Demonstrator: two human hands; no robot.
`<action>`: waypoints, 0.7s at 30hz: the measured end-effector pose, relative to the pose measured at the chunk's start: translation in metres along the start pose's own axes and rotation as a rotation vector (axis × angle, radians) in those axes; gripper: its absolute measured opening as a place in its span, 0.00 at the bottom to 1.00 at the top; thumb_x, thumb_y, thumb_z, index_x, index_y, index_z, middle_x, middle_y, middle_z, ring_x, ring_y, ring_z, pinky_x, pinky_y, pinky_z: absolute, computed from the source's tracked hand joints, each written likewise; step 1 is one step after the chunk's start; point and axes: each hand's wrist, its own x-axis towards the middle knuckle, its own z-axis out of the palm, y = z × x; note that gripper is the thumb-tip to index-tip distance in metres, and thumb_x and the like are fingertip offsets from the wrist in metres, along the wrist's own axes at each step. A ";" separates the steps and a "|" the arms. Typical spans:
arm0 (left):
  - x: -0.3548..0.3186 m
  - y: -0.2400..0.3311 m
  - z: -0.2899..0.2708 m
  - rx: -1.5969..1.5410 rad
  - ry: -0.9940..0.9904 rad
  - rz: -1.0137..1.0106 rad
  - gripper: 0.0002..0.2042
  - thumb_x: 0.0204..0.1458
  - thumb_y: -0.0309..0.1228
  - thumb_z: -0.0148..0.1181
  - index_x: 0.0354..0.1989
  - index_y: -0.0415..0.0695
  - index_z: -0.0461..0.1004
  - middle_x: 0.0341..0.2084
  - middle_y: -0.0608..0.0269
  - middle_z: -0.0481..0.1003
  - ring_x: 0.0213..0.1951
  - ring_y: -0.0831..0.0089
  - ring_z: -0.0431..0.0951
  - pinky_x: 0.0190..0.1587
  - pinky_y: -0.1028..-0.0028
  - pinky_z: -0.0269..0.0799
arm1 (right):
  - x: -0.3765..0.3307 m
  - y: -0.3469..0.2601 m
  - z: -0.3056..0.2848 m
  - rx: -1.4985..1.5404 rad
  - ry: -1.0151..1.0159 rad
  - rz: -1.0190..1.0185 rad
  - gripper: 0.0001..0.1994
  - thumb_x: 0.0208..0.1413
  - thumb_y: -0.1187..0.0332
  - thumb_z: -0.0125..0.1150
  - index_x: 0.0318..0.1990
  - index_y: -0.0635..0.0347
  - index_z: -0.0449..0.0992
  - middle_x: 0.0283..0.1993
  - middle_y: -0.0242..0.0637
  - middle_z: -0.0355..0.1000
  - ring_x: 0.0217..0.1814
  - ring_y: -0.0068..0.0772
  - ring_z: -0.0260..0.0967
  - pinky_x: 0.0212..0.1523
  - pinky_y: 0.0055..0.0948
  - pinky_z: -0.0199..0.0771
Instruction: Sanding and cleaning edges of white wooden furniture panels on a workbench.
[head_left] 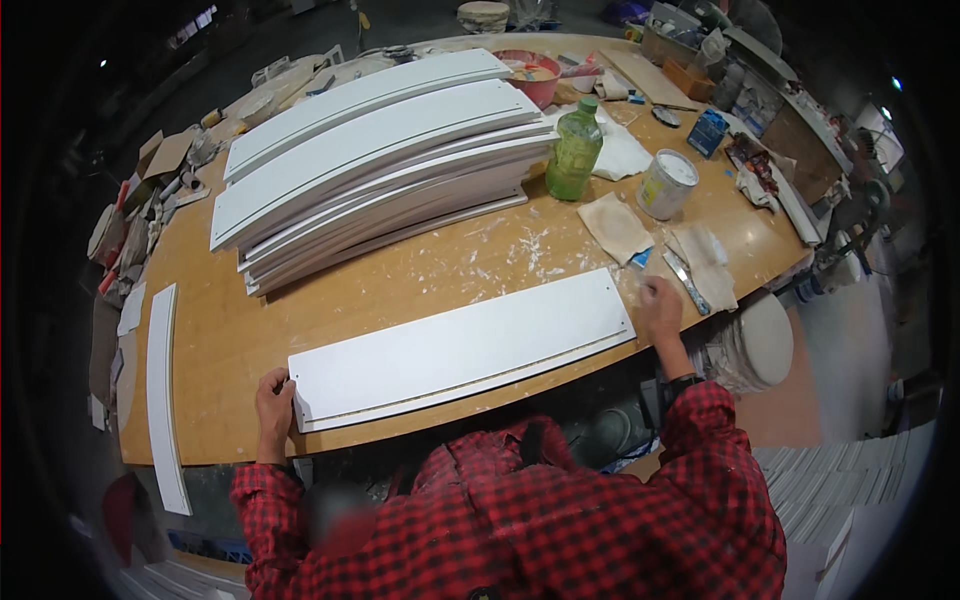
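Note:
A long white board [460, 345] with a thin groove along its near side lies flat at the table's front edge. My left hand [273, 402] grips its left end, fingers closed at the corner. Just beyond the right end, my right hand [661, 306] is closed with its fingers curled in; whatever it may hold is too small to make out. A putty knife [686, 281] lies to the right of that hand. Close by are a tan sanding cloth [614, 228], a second pale cloth [706, 264] and a small blue piece [641, 258].
Stacked white boards [370, 150] fill the table's far left. Behind my right hand stand a white tub [667, 184], a green bottle [575, 150] and a blue box [707, 134]. A red basin [530, 75] sits farther back. One narrow board [163, 390] overhangs the left edge.

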 end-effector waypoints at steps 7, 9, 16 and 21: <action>-0.033 0.024 0.064 0.706 0.300 0.165 0.19 0.48 0.29 0.55 0.51 0.40 0.66 0.49 0.42 0.65 0.53 0.48 0.62 0.57 0.57 0.54 | 0.005 -0.028 0.035 0.198 -0.142 -0.214 0.08 0.48 0.69 0.55 0.37 0.56 0.74 0.33 0.43 0.70 0.38 0.47 0.68 0.38 0.41 0.68; -0.036 0.028 0.070 0.684 0.268 0.152 0.22 0.49 0.30 0.54 0.54 0.41 0.63 0.53 0.41 0.60 0.57 0.46 0.57 0.59 0.57 0.50 | 0.019 -0.022 0.034 0.229 -0.213 -0.268 0.09 0.47 0.69 0.56 0.37 0.56 0.74 0.33 0.43 0.70 0.37 0.47 0.68 0.38 0.41 0.68; -0.042 0.025 0.065 0.699 0.247 0.164 0.22 0.49 0.30 0.54 0.55 0.41 0.64 0.54 0.40 0.60 0.57 0.47 0.57 0.60 0.57 0.51 | 0.084 -0.016 0.036 0.229 0.002 -0.368 0.17 0.45 0.65 0.59 0.44 0.57 0.71 0.42 0.45 0.68 0.48 0.49 0.64 0.48 0.42 0.64; -0.045 0.032 0.070 0.639 0.275 0.094 0.25 0.47 0.35 0.56 0.55 0.45 0.64 0.55 0.38 0.57 0.58 0.45 0.55 0.60 0.53 0.49 | 0.106 -0.047 0.063 -0.085 -0.292 -0.328 0.25 0.43 0.56 0.63 0.43 0.66 0.69 0.42 0.52 0.66 0.49 0.51 0.63 0.50 0.44 0.63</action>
